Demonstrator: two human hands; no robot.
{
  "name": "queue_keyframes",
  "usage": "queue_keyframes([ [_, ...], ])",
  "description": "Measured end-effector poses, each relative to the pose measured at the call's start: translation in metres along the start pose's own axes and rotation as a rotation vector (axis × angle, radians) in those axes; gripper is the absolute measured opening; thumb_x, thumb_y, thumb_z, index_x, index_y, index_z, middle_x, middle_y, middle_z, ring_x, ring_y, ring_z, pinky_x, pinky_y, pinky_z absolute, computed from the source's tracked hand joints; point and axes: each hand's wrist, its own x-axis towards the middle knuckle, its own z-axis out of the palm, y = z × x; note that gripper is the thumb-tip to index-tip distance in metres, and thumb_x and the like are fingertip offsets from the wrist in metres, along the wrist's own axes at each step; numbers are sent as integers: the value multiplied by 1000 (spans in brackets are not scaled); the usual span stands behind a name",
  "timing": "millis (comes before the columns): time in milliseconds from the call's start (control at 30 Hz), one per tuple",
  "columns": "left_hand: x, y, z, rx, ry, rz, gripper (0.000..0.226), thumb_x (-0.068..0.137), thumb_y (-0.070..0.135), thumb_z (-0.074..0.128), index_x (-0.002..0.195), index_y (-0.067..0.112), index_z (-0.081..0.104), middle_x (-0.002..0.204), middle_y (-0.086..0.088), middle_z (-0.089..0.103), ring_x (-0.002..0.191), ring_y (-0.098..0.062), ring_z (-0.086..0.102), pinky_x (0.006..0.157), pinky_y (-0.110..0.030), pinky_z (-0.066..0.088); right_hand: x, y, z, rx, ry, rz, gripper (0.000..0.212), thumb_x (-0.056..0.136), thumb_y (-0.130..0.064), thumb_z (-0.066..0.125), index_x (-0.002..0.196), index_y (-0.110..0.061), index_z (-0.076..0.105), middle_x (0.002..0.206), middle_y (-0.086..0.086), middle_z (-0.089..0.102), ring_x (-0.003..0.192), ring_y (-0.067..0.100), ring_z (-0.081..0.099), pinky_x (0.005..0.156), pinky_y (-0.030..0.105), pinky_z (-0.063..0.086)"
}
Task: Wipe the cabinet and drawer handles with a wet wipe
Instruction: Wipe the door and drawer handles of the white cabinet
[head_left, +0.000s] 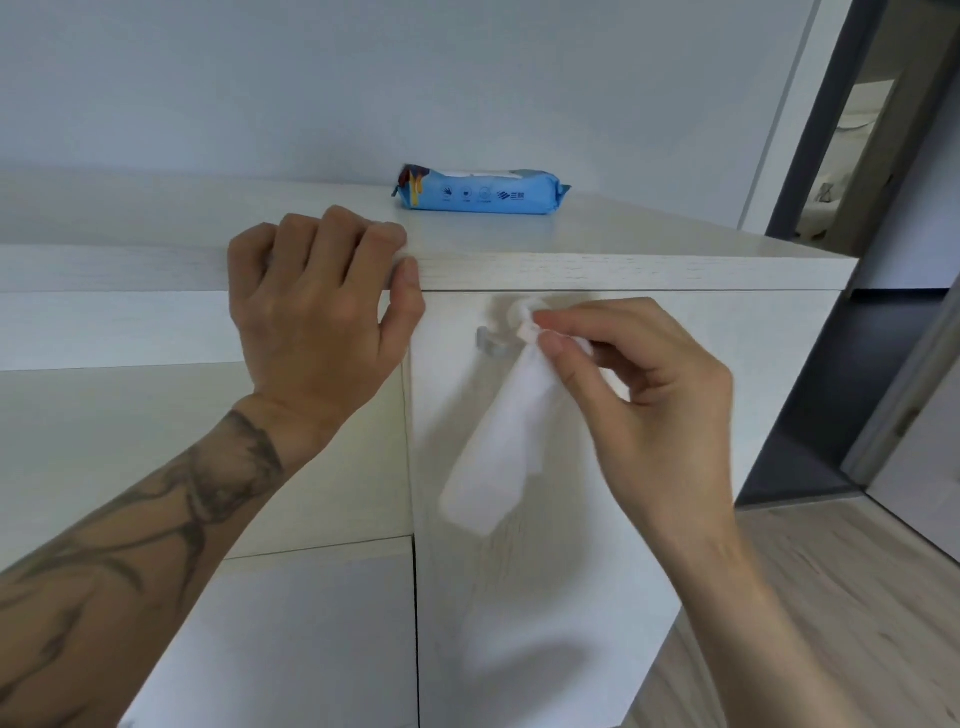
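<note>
Nearest the camera, a tattooed left forearm (130, 545) comes up from the lower left. A bare right forearm comes up from the lower right, over pale wood-grain floor (831, 597) planks. Between them stand the flat, matte white fronts of the cabinet: drawer fronts (291, 623) on the left, split by thin dark seams, and a tall smooth door (571, 597) on the right.

The wet wipe (498, 447) is a thin, soft white sheet. Its loose lower part hangs down in front of the door and is blurred. Its top is bunched into a small wad against the handle (491, 340), a short grey metal bar near the door's upper edge. Only the bar's left end shows; the wad covers the rest.

The right hand (649, 395) pinches that wad between thumb and forefinger, right at the handle, with its other fingers loosely bent below.

The left hand (317, 312) grips the front edge of the tabletop (649, 244). Its four fingers are curled over the top and its thumb presses against the edge face. The tabletop is a thick white slab with faint wood grain.

Farther back on it lies a soft, pillow-shaped blue plastic pack of wipes (480, 189), with crimped ends and small printed icons. Behind the pack rises a plain pale wall (363, 78), and a dark door frame (831, 130) stands at the right.
</note>
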Motion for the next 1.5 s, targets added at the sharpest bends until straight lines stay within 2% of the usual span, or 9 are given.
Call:
queue_keyframes([
  [67,0,0,-1,8,-9,5,23,104,26,53,102,10,69,90,-9,67,79,-30,57,80,-43,37,1,-6,21,-78,-13,-62,13,96,-15,77,106,-21,82,102,-10,76,96,5,66,89,16,50],
  [133,1,-1,-1,16,-14,12,24,105,27,53,102,10,69,90,-9,67,79,-30,58,79,-43,37,2,-5,35,-187,-8,-151,12,95,-17,78,106,-22,82,103,-12,76,102,5,60,94,13,42],
  [267,1,-2,0,11,-10,7,23,105,28,54,101,11,70,91,-8,68,79,-31,60,78,-44,41,3,7,46,-342,-6,-287,13,95,-21,79,107,-25,81,111,-16,75,114,13,56,100,27,31],
  [367,1,-2,0,19,1,9,24,104,28,54,100,11,71,90,-8,68,78,-31,60,78,-44,41,3,16,47,-324,35,-341,10,96,-16,79,104,-20,82,110,-9,77,110,16,66,102,31,36],
  [467,1,-3,1,16,13,9,25,104,28,54,99,11,72,90,-7,68,78,-30,60,79,-42,40,-3,18,42,-279,110,-336,6,96,-16,80,100,-17,83,106,-7,79,106,17,71,100,41,46],
  [567,0,-3,1,17,24,9,27,105,28,52,98,11,73,89,-7,69,77,-29,60,79,-42,39,-6,15,42,-285,149,-268,4,94,-21,83,98,-22,84,103,-15,77,110,17,68,102,49,42],
  [800,0,-4,1,19,16,19,28,105,29,52,99,11,72,90,-7,68,78,-29,60,80,-42,39,4,13,38,-260,112,-236,4,91,-27,84,94,-26,83,97,-22,70,109,9,65,105,48,41],
  [1000,2,-3,0,33,21,20,31,105,29,48,99,11,73,88,-7,68,77,-28,59,80,-40,37,8,13,40,-226,44,-194,7,92,-25,83,98,-22,83,100,-14,77,114,20,65,105,52,45],
  [1500,2,-1,-2,17,-13,-4,27,105,28,51,100,12,72,90,-7,67,79,-30,59,81,-43,39,5,18,23,-194,15,-201,5,95,-27,80,97,-23,82,100,-12,76,115,24,63,102,57,46],
])
